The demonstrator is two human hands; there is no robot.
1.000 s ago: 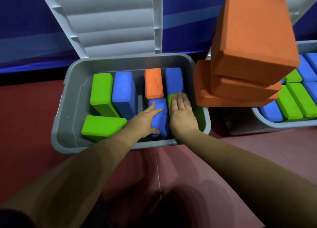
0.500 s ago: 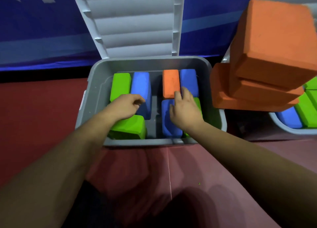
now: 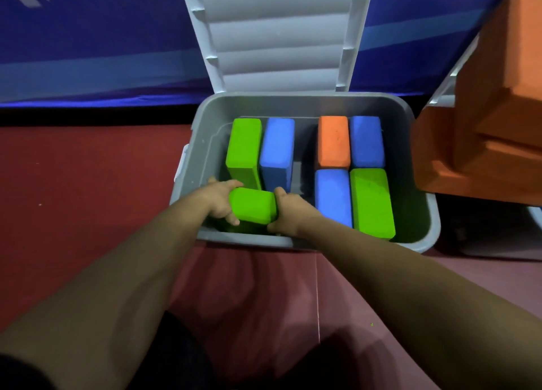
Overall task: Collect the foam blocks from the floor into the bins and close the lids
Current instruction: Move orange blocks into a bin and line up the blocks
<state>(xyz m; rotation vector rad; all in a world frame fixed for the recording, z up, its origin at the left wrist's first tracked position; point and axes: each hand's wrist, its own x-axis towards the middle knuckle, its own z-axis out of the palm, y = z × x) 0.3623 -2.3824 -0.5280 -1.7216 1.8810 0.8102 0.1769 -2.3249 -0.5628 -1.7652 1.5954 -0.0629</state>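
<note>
Grey bin [image 3: 305, 103]: biggest thing in my feed. Its lid [image 3: 278, 37] is propped open against the blue wall [image 3: 88, 37], so I'd say closing comes later.
Orange stack [image 3: 484, 143]: big foam blocks piled just right of the bin, not in it.
Packed blocks [image 3: 333, 197]: four sit side by side in the right half, long axes running front to back.
Back-left pair: the tall green block [image 3: 243, 146] and tall blue block [image 3: 277, 146] run the same way.
Held green block [image 3: 252, 206]: near-left corner of the bin, just in front of that pair, long axis left-right, so crosswise to everything else.
Key relation: it sits squarely between both hands, neither one nearer.
Left hand [image 3: 218, 197]: fingers curled round the block's left end.
Right hand [image 3: 289, 210]: clamped on the right end, thumb up top.
Arms: both reach forward and down over the near rim.
Can't tell: whether the block touches the bottom.
My guess: seat it in that corner.
</note>
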